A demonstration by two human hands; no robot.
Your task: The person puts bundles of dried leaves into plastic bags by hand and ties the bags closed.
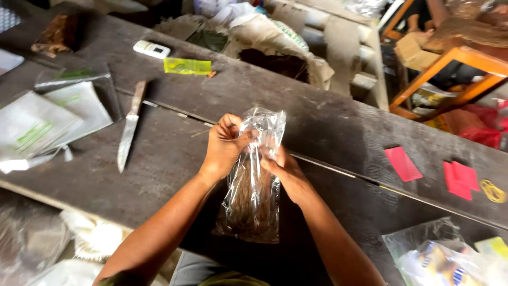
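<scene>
Clear plastic bag [254, 185] of brown fibrous stuff — upright over the dark desk [338, 127] | left hand [225, 145] fingers pinch its neck, right hand [286, 172] clasps its side | we judge it light, crinkly, slippery — best gripped at the gathered neck | knife [129, 127] lies apart

Two hands, the left hand [225, 145] and the right hand [283, 172], hold one clear bag [254, 196]. One knife [129, 127] and three red cards [403, 163] lie on the table [328, 124].
</scene>
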